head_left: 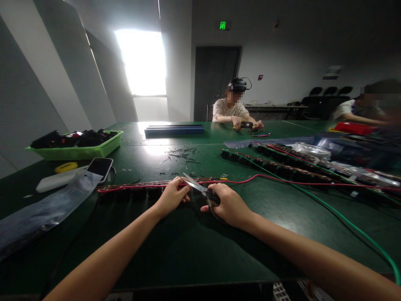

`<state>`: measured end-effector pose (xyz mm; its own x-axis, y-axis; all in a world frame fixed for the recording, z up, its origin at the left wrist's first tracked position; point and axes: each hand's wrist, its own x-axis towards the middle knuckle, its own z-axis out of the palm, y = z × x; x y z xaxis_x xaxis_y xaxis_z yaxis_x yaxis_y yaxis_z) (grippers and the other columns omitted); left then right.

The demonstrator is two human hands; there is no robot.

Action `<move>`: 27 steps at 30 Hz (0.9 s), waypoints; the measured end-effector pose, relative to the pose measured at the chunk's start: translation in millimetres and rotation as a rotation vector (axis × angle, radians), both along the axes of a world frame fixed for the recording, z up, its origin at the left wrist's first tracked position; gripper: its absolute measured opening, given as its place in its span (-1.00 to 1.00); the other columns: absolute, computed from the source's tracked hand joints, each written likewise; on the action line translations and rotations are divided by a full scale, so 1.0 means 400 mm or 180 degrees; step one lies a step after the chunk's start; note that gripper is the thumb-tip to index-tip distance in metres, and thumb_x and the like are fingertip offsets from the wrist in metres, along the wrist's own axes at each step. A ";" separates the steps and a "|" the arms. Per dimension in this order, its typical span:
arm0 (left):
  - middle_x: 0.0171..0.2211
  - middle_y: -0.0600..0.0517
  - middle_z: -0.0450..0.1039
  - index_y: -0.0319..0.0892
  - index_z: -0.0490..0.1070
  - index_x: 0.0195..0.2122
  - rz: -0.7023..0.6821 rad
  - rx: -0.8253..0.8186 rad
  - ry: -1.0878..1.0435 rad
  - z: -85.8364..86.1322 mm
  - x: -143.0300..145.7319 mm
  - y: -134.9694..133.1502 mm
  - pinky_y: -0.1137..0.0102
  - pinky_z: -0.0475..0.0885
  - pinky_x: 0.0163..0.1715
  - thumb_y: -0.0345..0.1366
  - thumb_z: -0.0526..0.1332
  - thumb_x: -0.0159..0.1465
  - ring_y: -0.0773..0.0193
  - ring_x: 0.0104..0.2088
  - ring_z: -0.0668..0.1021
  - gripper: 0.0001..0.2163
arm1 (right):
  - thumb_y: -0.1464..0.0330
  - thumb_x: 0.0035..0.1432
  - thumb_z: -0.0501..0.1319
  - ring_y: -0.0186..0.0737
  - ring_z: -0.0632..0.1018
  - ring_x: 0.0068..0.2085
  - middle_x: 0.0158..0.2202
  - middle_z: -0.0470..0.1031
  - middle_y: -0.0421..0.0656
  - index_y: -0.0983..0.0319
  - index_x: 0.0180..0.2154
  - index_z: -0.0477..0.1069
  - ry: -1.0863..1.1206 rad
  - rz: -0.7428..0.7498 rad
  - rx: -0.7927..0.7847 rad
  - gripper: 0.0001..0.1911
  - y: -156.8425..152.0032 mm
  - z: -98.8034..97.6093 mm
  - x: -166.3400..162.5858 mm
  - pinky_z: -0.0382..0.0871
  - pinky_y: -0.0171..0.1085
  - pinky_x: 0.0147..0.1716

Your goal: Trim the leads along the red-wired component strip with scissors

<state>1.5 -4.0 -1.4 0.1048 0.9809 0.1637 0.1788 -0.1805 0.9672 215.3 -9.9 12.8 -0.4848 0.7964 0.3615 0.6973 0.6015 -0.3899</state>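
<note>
My right hand (228,204) is closed round the dark handles of a pair of scissors (196,186), whose silver blades point up and left. My left hand (171,195) is closed on a red wire (250,179) where it meets a long strip of black parts (131,190) lying across the green table (194,246). The blade tips sit just above my left fingers, at the wire. The red wire runs off to the right across the table.
A green basket (78,151) of black parts stands at the left, with a phone (100,167), a yellow tape roll (65,167) and a plastic bag (40,213) nearby. Cut wire scraps (180,154) lie mid-table. More strips, a green wire (344,221) and two seated people are beyond.
</note>
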 end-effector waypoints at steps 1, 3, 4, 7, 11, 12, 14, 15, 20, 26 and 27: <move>-0.51 0.11 0.36 -0.25 0.40 -0.26 -0.0012 0.0017 -0.0017 -0.001 -0.001 0.000 0.55 0.38 -0.62 -0.17 0.21 0.19 0.45 -0.60 0.47 -0.77 | 0.03 -0.04 0.35 -0.12 0.50 -0.21 -0.21 0.48 -0.10 0.20 -0.17 0.37 0.0037 -0.0023 -0.0066 -0.51 0.001 0.001 0.001 0.34 -0.25 -0.25; -0.49 0.11 0.36 -0.24 0.41 -0.27 -0.0007 0.0058 -0.0055 -0.003 -0.002 0.000 0.55 0.39 -0.62 -0.12 0.24 0.18 0.44 -0.60 0.47 -0.74 | 0.04 -0.01 0.33 -0.15 0.50 -0.27 -0.25 0.50 -0.14 0.18 -0.17 0.38 0.0146 -0.0069 -0.0199 -0.54 0.004 0.003 0.004 0.32 -0.27 -0.32; -0.48 0.10 0.36 -0.24 0.41 -0.27 0.0004 0.0076 -0.0067 -0.004 -0.002 0.000 0.54 0.39 -0.61 -0.11 0.24 0.17 0.44 -0.60 0.47 -0.73 | 0.04 0.01 0.32 -0.16 0.50 -0.29 -0.27 0.50 -0.15 0.18 -0.17 0.38 0.0214 -0.0081 -0.0248 -0.56 0.005 0.005 0.006 0.31 -0.28 -0.35; -0.44 0.09 0.37 -0.23 0.42 -0.25 0.0026 0.0085 -0.0057 -0.004 -0.002 0.000 0.54 0.39 -0.62 -0.10 0.25 0.17 0.45 -0.59 0.48 -0.72 | 0.06 0.03 0.31 -0.19 0.49 -0.33 -0.32 0.50 -0.18 0.19 -0.16 0.38 0.0391 -0.0039 -0.0335 -0.57 0.011 0.009 0.010 0.29 -0.30 -0.38; -0.44 0.08 0.38 -0.23 0.42 -0.26 0.0032 0.0063 -0.0081 -0.002 -0.001 -0.002 0.55 0.40 -0.62 -0.10 0.25 0.16 0.45 -0.59 0.49 -0.72 | 0.11 0.03 0.31 -0.22 0.48 -0.35 -0.34 0.50 -0.19 0.21 -0.15 0.39 0.0493 0.0102 -0.0465 -0.59 0.014 0.016 0.010 0.29 -0.31 -0.39; -0.44 0.08 0.38 -0.23 0.42 -0.26 0.0033 0.0057 -0.0096 -0.002 -0.001 -0.002 0.55 0.40 -0.62 -0.10 0.26 0.16 0.44 -0.59 0.49 -0.71 | 0.13 0.03 0.31 -0.22 0.48 -0.35 -0.33 0.50 -0.19 0.21 -0.14 0.39 0.0509 0.0139 -0.0505 -0.60 0.014 0.017 0.010 0.30 -0.31 -0.38; -0.46 0.09 0.38 -0.23 0.42 -0.25 0.0021 0.0042 -0.0105 -0.002 -0.002 -0.001 0.54 0.40 -0.63 -0.09 0.26 0.16 0.44 -0.59 0.49 -0.71 | 0.20 0.06 0.29 -0.22 0.49 -0.34 -0.31 0.51 -0.17 0.22 -0.14 0.40 0.0534 0.0231 -0.0610 -0.65 0.014 0.020 0.010 0.32 -0.30 -0.36; -0.46 0.08 0.38 -0.24 0.42 -0.25 0.0006 0.0038 -0.0099 -0.002 -0.003 -0.001 0.54 0.40 -0.63 -0.09 0.25 0.16 0.43 -0.59 0.49 -0.70 | 0.24 0.07 0.27 -0.22 0.49 -0.33 -0.29 0.52 -0.16 0.23 -0.13 0.41 0.0549 0.0285 -0.0669 -0.68 0.014 0.021 0.011 0.33 -0.30 -0.35; -0.44 0.06 0.39 -0.24 0.43 -0.23 -0.0039 0.0050 -0.0010 -0.004 -0.005 0.001 0.55 0.39 -0.64 -0.08 0.23 0.18 0.41 -0.57 0.51 -0.69 | 0.35 0.11 0.20 -0.18 0.51 -0.23 -0.22 0.53 -0.13 0.24 -0.07 0.40 0.0724 0.0460 -0.0847 -0.70 0.016 0.025 0.015 0.36 -0.25 -0.22; -0.48 0.09 0.38 -0.24 0.42 -0.26 0.0018 0.0018 -0.0103 -0.002 -0.003 -0.001 0.56 0.36 -0.66 -0.09 0.25 0.16 0.43 -0.59 0.49 -0.71 | 0.30 0.06 0.24 -0.17 0.49 -0.24 -0.20 0.50 -0.09 0.25 -0.07 0.37 0.0517 0.0308 -0.0633 -0.63 0.008 0.027 0.012 0.35 -0.24 -0.24; -0.49 0.09 0.38 -0.24 0.42 -0.27 0.0015 0.0006 -0.0122 -0.001 -0.003 -0.001 0.57 0.35 -0.66 -0.09 0.25 0.16 0.43 -0.59 0.49 -0.71 | 0.28 0.01 0.28 -0.15 0.49 -0.21 -0.17 0.48 -0.08 0.25 -0.07 0.36 0.0450 0.0230 -0.0519 -0.59 0.006 0.024 0.011 0.35 -0.23 -0.22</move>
